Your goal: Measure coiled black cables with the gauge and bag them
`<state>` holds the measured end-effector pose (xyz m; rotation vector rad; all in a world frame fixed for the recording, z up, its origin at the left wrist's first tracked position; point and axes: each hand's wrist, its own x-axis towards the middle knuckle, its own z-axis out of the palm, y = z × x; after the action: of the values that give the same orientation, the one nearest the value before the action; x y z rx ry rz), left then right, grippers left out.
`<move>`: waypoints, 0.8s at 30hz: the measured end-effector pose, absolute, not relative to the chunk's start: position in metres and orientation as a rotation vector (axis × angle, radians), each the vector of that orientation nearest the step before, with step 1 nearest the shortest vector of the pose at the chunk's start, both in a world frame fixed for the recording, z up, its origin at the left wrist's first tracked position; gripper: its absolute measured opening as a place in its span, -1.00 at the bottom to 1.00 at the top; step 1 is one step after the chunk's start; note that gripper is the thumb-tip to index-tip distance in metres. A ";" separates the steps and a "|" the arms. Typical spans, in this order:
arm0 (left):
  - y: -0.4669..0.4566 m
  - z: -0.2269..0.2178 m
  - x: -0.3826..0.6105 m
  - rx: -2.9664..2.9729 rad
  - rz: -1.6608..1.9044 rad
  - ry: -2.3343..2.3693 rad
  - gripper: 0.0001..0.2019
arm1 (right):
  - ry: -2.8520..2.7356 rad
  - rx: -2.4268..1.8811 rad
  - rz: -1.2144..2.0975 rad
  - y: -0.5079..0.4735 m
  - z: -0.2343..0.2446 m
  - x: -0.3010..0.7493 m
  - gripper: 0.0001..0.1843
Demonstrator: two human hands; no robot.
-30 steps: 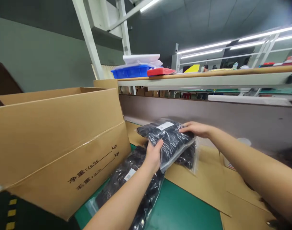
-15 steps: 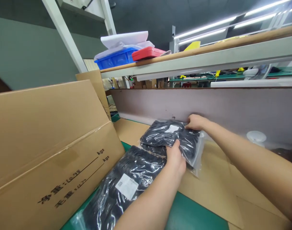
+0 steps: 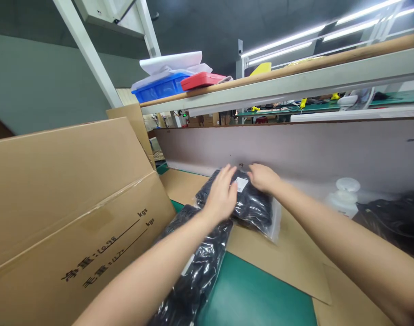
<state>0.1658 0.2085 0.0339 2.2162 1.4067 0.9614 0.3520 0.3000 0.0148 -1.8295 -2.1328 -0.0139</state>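
Observation:
A clear plastic bag packed with black items (image 3: 252,203), with a white label on top, lies at the back of the bench against the low panel. My left hand (image 3: 223,194) is over the bag's left part, fingers stretched out and the thumb apart. At the bag's far right edge, my right hand (image 3: 264,178) rests with its fingers loosely extended, not wrapped round anything visible. A second bag of black items (image 3: 207,260) lies nearer to me, partly hidden under my left forearm; a bit of its white label shows.
To the left stands a large cardboard box (image 3: 125,217) with printed writing. Flat cardboard (image 3: 288,258) covers part of the green bench top (image 3: 257,294). At right are a white bottle (image 3: 344,197) and black bagged material (image 3: 397,222). Overhead, a shelf (image 3: 278,88) carries blue and red trays.
My left hand has let go of the rear bag's near edge and moved up and left over its top. My right hand has shifted slightly left, its fingers loosened.

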 end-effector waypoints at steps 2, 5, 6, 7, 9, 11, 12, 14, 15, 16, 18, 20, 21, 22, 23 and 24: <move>0.255 0.034 0.162 2.299 0.834 1.512 -0.48 | -2.160 -1.748 -0.001 0.304 0.012 0.338 -0.58; 0.301 0.016 0.160 2.322 0.573 1.580 -0.44 | -2.207 -1.730 0.100 0.310 -0.004 0.324 -0.55; 0.310 0.010 0.159 2.328 0.490 1.589 -0.44 | -2.222 -1.733 0.137 0.311 -0.009 0.322 -0.55; 0.317 0.005 0.160 2.335 0.432 1.600 -0.44 | -2.235 -1.728 0.163 0.312 -0.014 0.321 -0.55; 0.328 0.000 0.163 2.363 0.388 1.618 -0.47 | -2.249 -1.712 0.186 0.311 -0.020 0.322 -0.55; 0.336 -0.001 0.169 2.413 0.408 1.605 -0.48 | -2.235 -1.701 0.168 0.307 -0.023 0.324 -0.54; 0.340 -0.001 0.173 2.437 0.409 1.585 -0.47 | -2.215 -1.707 0.147 0.305 -0.024 0.326 -0.54; 0.346 -0.003 0.179 2.468 0.386 1.547 -0.47 | -2.160 -1.741 0.101 0.301 -0.025 0.329 -0.56; 0.349 -0.005 0.182 2.473 0.363 1.538 -0.47 | -2.132 -1.766 0.083 0.301 -0.026 0.330 -0.57; 0.351 -0.007 0.184 2.474 0.347 1.541 -0.47 | -2.109 -1.788 0.071 0.301 -0.026 0.332 -0.58; 0.356 -0.011 0.188 2.472 0.338 1.563 -0.48 | -2.090 -1.815 0.061 0.304 -0.027 0.333 -0.58; 0.358 -0.013 0.190 2.463 0.342 1.594 -0.48 | -2.091 -1.821 0.053 0.306 -0.028 0.333 -0.58; 0.359 -0.013 0.191 2.455 0.342 1.608 -0.49 | -2.089 -1.823 0.045 0.306 -0.028 0.332 -0.58; 0.358 -0.012 0.192 2.449 0.343 1.618 -0.48 | -2.083 -1.828 0.032 0.305 -0.029 0.331 -0.59; 0.356 -0.011 0.192 2.449 0.350 1.619 -0.48 | -2.071 -1.837 0.015 0.303 -0.029 0.330 -0.59; 0.354 -0.011 0.191 2.454 0.366 1.617 -0.47 | -2.056 -1.847 -0.005 0.300 -0.030 0.329 -0.60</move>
<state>0.1907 0.3537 -0.0109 2.4537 1.6173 0.3661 0.3288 0.3003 -0.0296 -1.8465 -2.0562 -0.0051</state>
